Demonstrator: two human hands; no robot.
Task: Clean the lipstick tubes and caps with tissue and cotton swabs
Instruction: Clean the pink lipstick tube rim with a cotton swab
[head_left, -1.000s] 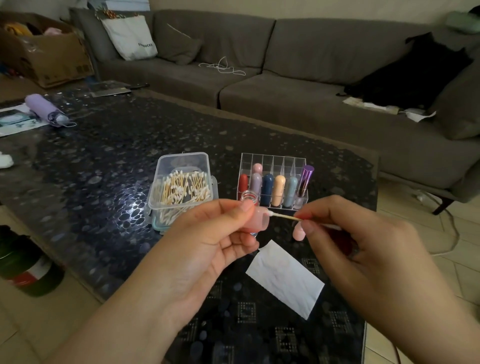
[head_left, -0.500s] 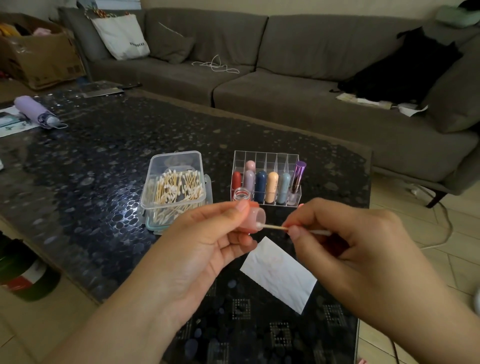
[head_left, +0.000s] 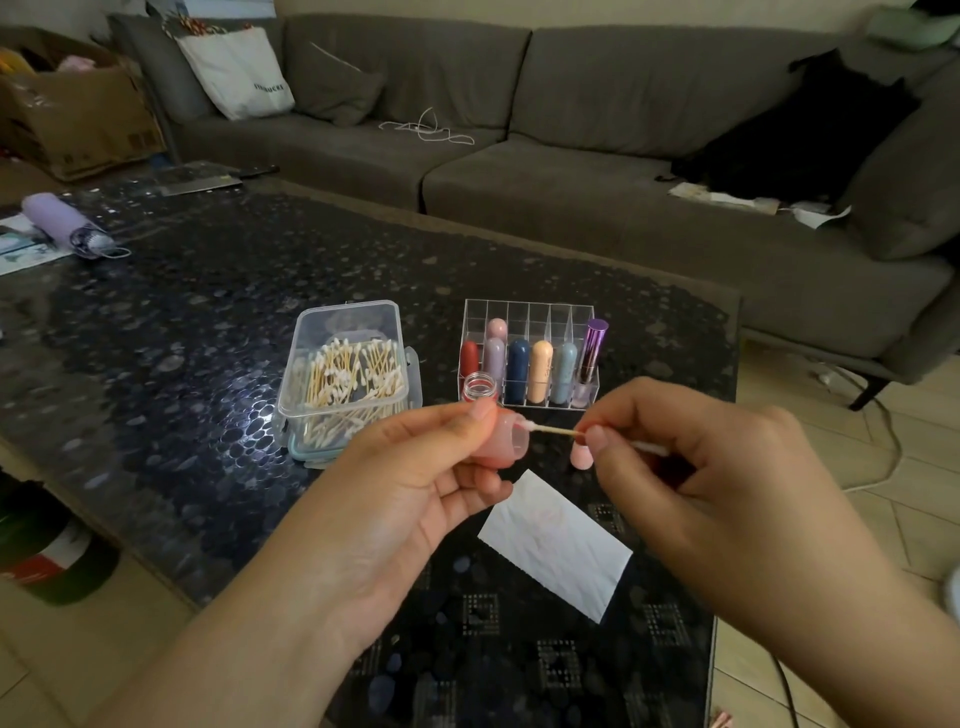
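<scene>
L hand grips pink cap | R hand pinches swab, tip at cap's 3 o'clock mouth | tip: twist slowly, light pressure.

pink lipstick cap was held tilted above the table, open mouth facing right. cotton swab, wooden-stemmed, lay roughly level, its white tip at the cap's mouth. tissue, a white rectangle with a faint pink smudge, lay flat on the table below. clear organizer stood behind, holding capsule-shaped lipstick tubes upright in red, lilac, navy, peach, pale blue and pink, plus one metallic purple. clear box of swabs stood open to its left.
</scene>
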